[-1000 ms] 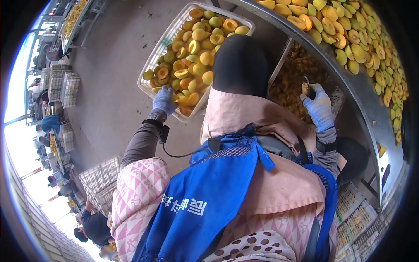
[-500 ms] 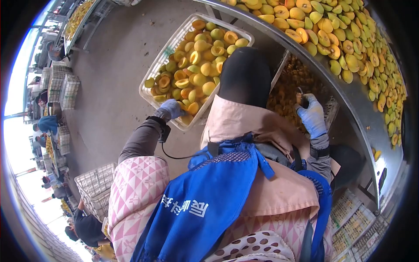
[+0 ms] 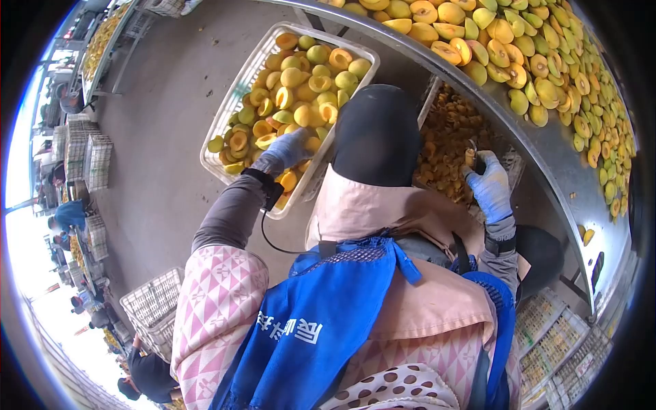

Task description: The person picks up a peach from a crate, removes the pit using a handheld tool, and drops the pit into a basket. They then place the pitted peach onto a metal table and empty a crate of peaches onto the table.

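My left hand (image 3: 290, 148), in a pale blue glove, reaches into a white plastic crate (image 3: 209, 152) filled with halved yellow peaches (image 3: 292, 76). Its fingers lie among the fruit near the crate's right side, and their tips are partly hidden. In the same kind of glove, my right hand (image 3: 490, 184) is closed around a small tool (image 3: 470, 157) with a wooden handle and a curved metal end. Below that hand, a second crate holds brown peach pits and scraps (image 3: 451, 137), between my knees and under the table edge.
A metal table (image 3: 547, 160) heaped with peach halves (image 3: 540, 65) curves along the right. Stacked crates stand at lower left (image 3: 154, 301) and lower right (image 3: 547, 342). Other people (image 3: 150, 372) work at the far left, beside more fruit tables (image 3: 102, 48).
My left hand has moved from the crate's near corner up and right, deeper over the peaches. My right hand keeps its hold on the tool. The view has shifted slightly.
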Tool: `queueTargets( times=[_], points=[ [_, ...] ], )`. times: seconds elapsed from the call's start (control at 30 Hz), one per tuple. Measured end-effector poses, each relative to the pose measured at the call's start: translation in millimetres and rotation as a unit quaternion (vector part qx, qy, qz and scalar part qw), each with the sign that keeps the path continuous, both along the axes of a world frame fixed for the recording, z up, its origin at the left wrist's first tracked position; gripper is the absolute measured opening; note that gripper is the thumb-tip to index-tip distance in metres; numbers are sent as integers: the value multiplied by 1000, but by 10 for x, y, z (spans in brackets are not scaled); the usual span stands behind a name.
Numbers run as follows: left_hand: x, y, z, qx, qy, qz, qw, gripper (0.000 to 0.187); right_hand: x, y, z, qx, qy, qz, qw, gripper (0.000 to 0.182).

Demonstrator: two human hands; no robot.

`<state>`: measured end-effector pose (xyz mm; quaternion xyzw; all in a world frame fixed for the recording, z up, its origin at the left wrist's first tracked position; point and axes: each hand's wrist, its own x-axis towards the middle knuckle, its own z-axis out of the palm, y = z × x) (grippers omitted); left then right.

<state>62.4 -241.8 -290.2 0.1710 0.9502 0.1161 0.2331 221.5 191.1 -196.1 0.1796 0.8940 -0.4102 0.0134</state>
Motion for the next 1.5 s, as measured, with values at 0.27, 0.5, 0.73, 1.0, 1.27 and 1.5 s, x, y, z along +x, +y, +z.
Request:
queueTargets(
  times=[0.27, 0.5, 0.73, 1.0, 1.27, 1.5],
  points=[
    [69, 245, -206, -160, -65, -96, 980, 21, -115, 0, -141, -22, -22, 10, 999, 28],
    [55, 258, -53, -66, -68, -126, 988, 27, -146, -29, 67, 25, 55, 48, 997, 32],
    [-597, 275, 565, -195, -28, -184, 963, 34, -16, 227, 214, -227, 93, -44, 969, 31],
    [-1007, 1799, 2468, 120, 201, -153, 960, 21, 337, 437, 1084, -433, 110, -11, 895, 23],
    [-1240, 3447, 1652, 154, 282, -305, 896, 23, 492, 636, 962, -220, 187, -5, 957, 38],
    [-687, 4930, 1570, 340, 251, -358, 833, 44, 362, 977, 807, -124, 213, -80, 966, 33]
  ],
)
